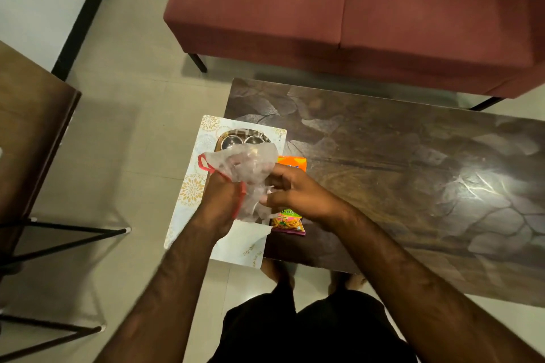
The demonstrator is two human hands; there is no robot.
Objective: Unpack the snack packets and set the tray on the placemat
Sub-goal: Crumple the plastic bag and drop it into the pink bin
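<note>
Black shorts (295, 327) and two bare forearms fill the near edge, both arms reaching forward over the left end of a dark table (398, 174). Between the hands hangs a crumpled clear bag (247, 168) with red handles. The left hand (219, 200) has its fingers curled tight round the bag's lower left part, where one handle runs down beside the palm. The right hand (298, 190) is partly closed, fingertips pinching the bag's right side. A second handle loop (203, 163) sticks out to the left, above the left hand. Under the right hand lies a packet (287, 222) on the table, just beside the right edge of the placemat (188, 186). Its long axis runs away from the person, with a purple-edged end nearest and an orange end (292, 162) showing beyond the fingers — whether that is one packet or two I cannot tell, since the hand hides the middle. The placemat is pale with gold flower prints, and its long axis also runs near to far. The tray (225, 135) sits on its far half, beyond both hands and mostly veiled by the bag, and two steel bowls (231, 143) stand side by side on it. A red sofa (354, 9) stands past the table, and a wooden side table (29, 127) is at the left.
</note>
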